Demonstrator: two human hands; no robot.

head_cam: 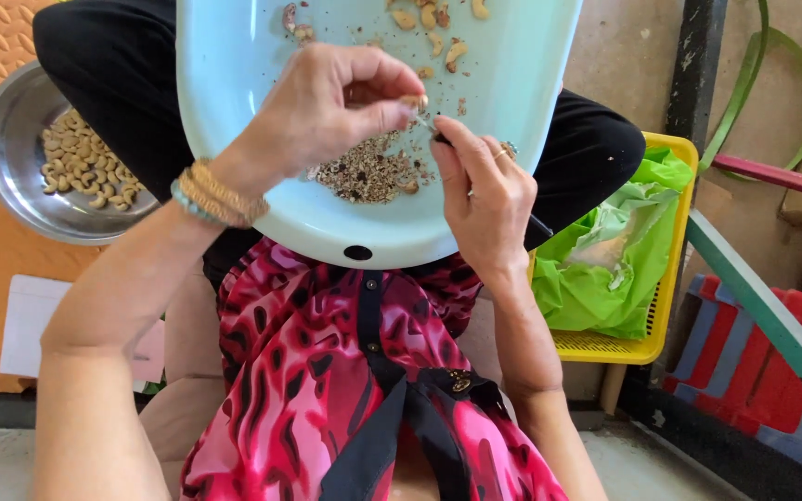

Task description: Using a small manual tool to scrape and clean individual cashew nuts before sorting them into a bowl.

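Head view: left hand point(327, 102) pinches a single cashew nut point(411, 100) between thumb and forefinger, holding it just above a pale blue plastic tray point(234, 111) that rests across the lap. Right hand point(485, 199) is closed around a small knife point(438, 134) with a dark handle; the thin metal tip touches the nut. Both grips are narrow and firm.

Beneath the hands, a heap of husk scraps point(368, 174) lies on the tray floor, brown, flaky and fine. More unpeeled nuts point(438, 32) sit at the far end of the tray, curved and mottled. At the left, a round steel bowl point(11, 176), smooth and shiny, holds peeled nuts point(81, 167), pale and kidney-shaped. At the right, a yellow mesh basket point(605, 348) contains a crumpled green plastic bag point(605, 260).

Risk, as a judgement: the tip works close to the left thumb, so a slip on the hard, curved nut could nick the skin. Excess pressure could split the brittle kernel. The tray is only balanced on the knees; a leg shift could tip it and scatter the contents.
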